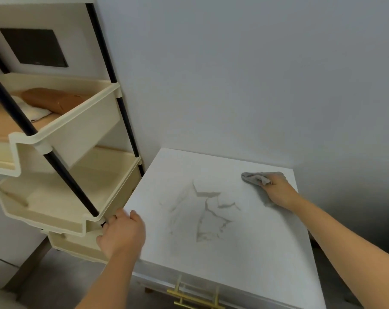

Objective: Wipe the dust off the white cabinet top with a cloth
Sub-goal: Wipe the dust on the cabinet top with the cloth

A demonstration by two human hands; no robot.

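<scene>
White veined cabinet top [233, 253]: right hand [278, 191] grips a crumpled grey cloth [253, 177] at its far-right corner. Left hand [122, 233] clasps its left edge.

a plain pale grey wall [233, 74] fills the back, evenly lit. at left stands a cream tiered rack [95, 121] on black poles [62, 166], its upper tray holding a brown parcel [53, 101]. behind it shows a dark white-framed panel [33, 47]. grey floor [55, 275] shows below the rack.

Grey cloth [254, 177], grey-veined white cabinet top [267, 241], cream rack [62, 134].
</scene>
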